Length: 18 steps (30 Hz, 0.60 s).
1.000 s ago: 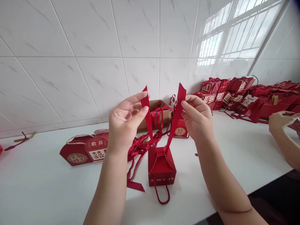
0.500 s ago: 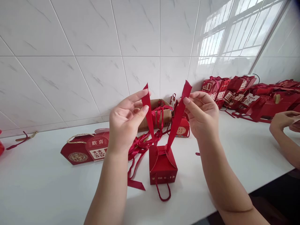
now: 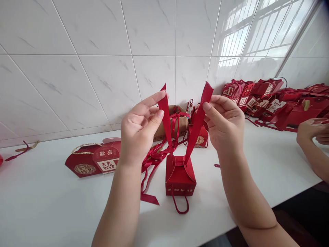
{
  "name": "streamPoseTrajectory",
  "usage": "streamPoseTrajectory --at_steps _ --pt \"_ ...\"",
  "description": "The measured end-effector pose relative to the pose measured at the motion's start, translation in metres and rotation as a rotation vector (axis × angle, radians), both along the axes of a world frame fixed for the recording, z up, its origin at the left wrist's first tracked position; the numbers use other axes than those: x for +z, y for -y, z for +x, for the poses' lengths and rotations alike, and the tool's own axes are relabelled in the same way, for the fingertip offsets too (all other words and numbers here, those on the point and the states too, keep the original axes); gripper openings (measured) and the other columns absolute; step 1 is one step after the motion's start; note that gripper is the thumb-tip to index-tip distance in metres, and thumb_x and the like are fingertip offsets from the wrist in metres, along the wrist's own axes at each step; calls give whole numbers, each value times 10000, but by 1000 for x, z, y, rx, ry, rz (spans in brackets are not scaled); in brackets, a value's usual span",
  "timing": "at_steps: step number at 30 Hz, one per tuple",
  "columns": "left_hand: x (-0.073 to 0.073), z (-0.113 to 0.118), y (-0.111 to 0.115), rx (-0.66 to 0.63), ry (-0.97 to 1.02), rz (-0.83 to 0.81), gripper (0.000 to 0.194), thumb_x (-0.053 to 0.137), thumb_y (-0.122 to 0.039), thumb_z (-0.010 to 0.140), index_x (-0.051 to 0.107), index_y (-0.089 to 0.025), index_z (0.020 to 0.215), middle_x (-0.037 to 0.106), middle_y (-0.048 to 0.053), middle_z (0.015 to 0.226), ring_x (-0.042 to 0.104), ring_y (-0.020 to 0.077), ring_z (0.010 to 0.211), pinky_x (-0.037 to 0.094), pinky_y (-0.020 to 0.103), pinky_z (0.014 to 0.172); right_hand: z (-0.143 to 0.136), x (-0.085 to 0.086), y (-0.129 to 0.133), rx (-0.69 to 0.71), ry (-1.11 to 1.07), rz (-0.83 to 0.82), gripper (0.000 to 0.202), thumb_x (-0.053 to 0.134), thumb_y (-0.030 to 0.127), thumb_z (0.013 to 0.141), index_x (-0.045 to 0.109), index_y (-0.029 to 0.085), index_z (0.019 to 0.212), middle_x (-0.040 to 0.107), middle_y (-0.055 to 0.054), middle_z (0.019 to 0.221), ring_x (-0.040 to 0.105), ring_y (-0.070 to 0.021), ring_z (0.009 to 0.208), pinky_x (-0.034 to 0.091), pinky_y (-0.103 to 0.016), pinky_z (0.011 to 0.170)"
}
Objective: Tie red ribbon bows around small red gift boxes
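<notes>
A small red box point(image 3: 181, 178) stands on the white table, its curved top flaps closed and a dark red cord handle point(image 3: 181, 211) lying in front. A red ribbon point(image 3: 196, 132) comes up from slots in its top as two raised ends. My left hand point(image 3: 140, 128) pinches the left end between fingers and thumb. The right end is pinched in my right hand point(image 3: 226, 123). Both hands are above the box, apart from each other, and the ribbon tips stick up past the fingers.
Behind are a cardboard box point(image 3: 183, 127) with ribbons, loose red ribbons point(image 3: 154, 154) and another small red box point(image 3: 202, 137). A red box with a rope handle point(image 3: 84, 164) lies left. Many red boxes point(image 3: 267, 103) pile up at right, near another person's hands point(image 3: 312, 133).
My hands still hold both ribbon ends, now slightly higher and further right in view. The small box appears slightly higher and further right, as the view has shifted a little.
</notes>
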<state>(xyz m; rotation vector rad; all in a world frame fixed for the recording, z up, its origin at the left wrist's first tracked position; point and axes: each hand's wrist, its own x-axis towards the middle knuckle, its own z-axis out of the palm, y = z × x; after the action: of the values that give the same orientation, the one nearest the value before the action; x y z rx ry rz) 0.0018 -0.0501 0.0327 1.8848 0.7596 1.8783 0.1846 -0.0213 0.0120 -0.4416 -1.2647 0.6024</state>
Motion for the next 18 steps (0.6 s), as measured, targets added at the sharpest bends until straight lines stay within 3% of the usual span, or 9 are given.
streamPoseTrajectory --at_steps 7,12,18 --pt "0 1 0 10 2 26 299 649 -200 812 668 -277 1101 704 23 933 629 155 858 540 292 759 1 -4 -2 30 27 51 215 663 362 817 632 282 1014 681 -9 938 675 -167 894 591 -309 720" --pt "-4 4 -4 19 5 67 331 680 -226 796 648 -275 1122 690 32 1072 639 189 997 559 296 797 -4 -3 0 14 12 33 195 686 348 795 661 273 973 705 -5 929 688 -177 870 604 -340 727" --pt "-5 10 -4 1 15 95 353 692 -299 794 636 -268 1141 672 44 1134 641 211 1028 569 318 838 -8 -1 3 20 -32 -1 181 725 335 756 693 263 918 722 0 911 697 -187 856 608 -363 752"
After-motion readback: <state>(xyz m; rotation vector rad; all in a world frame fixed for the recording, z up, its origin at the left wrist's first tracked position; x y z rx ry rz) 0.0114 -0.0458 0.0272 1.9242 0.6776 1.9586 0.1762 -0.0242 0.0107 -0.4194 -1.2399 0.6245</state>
